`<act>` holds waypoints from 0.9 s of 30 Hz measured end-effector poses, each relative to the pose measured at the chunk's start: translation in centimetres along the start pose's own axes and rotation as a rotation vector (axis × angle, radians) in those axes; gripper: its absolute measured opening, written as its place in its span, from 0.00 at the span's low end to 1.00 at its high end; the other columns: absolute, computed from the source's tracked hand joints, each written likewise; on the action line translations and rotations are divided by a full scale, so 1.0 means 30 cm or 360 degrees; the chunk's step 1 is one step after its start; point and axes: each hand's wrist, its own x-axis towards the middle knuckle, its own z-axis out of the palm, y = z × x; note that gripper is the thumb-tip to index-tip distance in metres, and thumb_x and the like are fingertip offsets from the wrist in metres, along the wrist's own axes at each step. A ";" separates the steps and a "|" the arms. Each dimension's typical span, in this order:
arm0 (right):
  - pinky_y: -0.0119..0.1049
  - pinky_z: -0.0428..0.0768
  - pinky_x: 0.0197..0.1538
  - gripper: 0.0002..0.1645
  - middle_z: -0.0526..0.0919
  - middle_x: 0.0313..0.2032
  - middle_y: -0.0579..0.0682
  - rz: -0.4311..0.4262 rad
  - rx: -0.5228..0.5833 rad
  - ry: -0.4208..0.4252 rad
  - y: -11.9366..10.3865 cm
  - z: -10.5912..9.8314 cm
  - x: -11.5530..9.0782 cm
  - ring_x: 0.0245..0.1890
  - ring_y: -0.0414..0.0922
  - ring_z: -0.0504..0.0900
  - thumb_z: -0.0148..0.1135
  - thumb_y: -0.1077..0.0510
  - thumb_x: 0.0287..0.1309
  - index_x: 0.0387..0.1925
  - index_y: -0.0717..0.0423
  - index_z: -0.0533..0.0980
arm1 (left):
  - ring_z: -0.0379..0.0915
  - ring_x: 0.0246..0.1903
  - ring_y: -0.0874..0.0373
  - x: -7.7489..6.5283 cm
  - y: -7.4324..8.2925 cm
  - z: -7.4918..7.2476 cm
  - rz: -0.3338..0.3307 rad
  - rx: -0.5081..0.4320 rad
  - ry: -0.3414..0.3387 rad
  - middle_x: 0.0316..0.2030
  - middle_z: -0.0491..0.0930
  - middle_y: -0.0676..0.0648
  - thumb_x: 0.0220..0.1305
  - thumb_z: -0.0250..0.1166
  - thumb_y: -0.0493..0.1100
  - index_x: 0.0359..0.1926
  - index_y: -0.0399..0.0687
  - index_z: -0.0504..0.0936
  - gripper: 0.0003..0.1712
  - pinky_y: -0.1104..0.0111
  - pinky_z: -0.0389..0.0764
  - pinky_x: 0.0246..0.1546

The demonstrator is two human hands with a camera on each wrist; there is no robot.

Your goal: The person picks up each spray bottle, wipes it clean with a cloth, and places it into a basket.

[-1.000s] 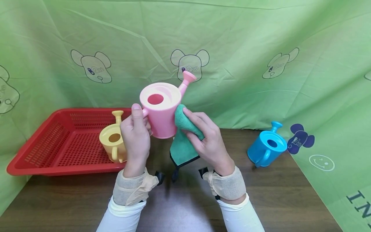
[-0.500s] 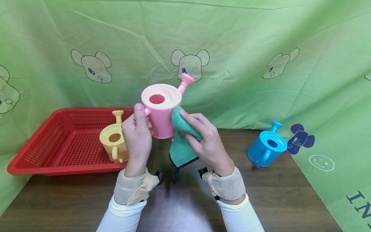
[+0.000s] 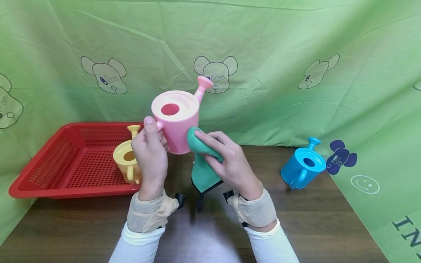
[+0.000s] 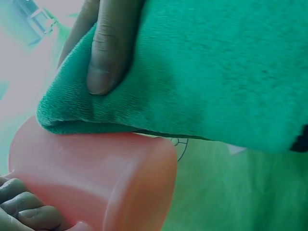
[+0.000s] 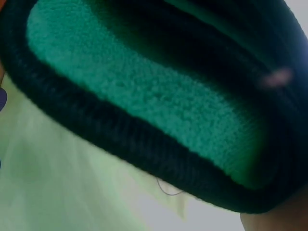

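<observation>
My left hand [image 3: 150,155] grips the handle of a pink toy watering can [image 3: 179,126], held up above the table with its spout pointing away to the right. In my right hand [image 3: 231,160] a green cloth [image 3: 205,175] is pinched, its folded top pressed to the can's right side and its dark-edged corner hanging down. The left wrist view shows the cloth [image 4: 192,72] lying along the pink can's wall [image 4: 72,163], with a thumb on the fabric. Dark-bordered cloth [image 5: 144,96] fills most of the right wrist view and hides the fingers there.
A red plastic basket [image 3: 88,190] stands at the left, with a yellow watering can [image 3: 125,168] at its right end, partly behind my left hand. A blue watering can [image 3: 300,168] stands on the wooden table [image 3: 315,226] at the right. A green printed curtain [image 3: 263,109] hangs behind.
The pink can has shifted left and slightly up with my left hand. My right hand and the cloth have moved left and lower along the can's side.
</observation>
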 end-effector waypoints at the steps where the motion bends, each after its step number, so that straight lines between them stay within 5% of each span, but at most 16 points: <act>1: 0.32 0.75 0.46 0.26 0.77 0.48 0.46 0.0000 -0.0006 -0.0008 0.000 0.002 0.000 0.45 0.37 0.76 0.57 0.58 0.61 0.62 0.47 0.73 | 0.50 0.13 0.59 0.001 0.002 -0.001 0.0002 -0.0022 0.0007 0.10 0.56 0.49 0.68 0.54 0.53 0.14 0.40 0.60 0.30 0.72 0.57 0.15; 12: 0.31 0.75 0.41 0.26 0.77 0.49 0.43 0.0032 -0.0078 -0.0099 0.001 0.012 -0.003 0.44 0.34 0.75 0.57 0.55 0.62 0.62 0.42 0.73 | 0.43 0.13 0.61 0.008 0.027 -0.007 0.0050 -0.0273 0.0072 0.10 0.51 0.50 0.68 0.53 0.51 0.13 0.43 0.57 0.30 0.71 0.47 0.15; 19: 0.30 0.75 0.42 0.26 0.76 0.49 0.42 0.0054 -0.0124 -0.0151 0.011 0.018 -0.007 0.44 0.33 0.75 0.56 0.55 0.62 0.63 0.39 0.72 | 0.40 0.13 0.63 0.011 0.026 0.005 0.0189 -0.0458 0.0145 0.11 0.49 0.51 0.69 0.52 0.48 0.13 0.43 0.55 0.29 0.71 0.43 0.14; 27: 0.30 0.75 0.43 0.27 0.76 0.49 0.41 0.0071 -0.0149 -0.0181 0.008 0.017 -0.010 0.43 0.33 0.75 0.56 0.54 0.63 0.64 0.38 0.71 | 0.39 0.13 0.63 0.008 0.019 0.013 0.0268 -0.0508 0.0158 0.11 0.48 0.51 0.70 0.51 0.47 0.12 0.43 0.53 0.30 0.72 0.42 0.14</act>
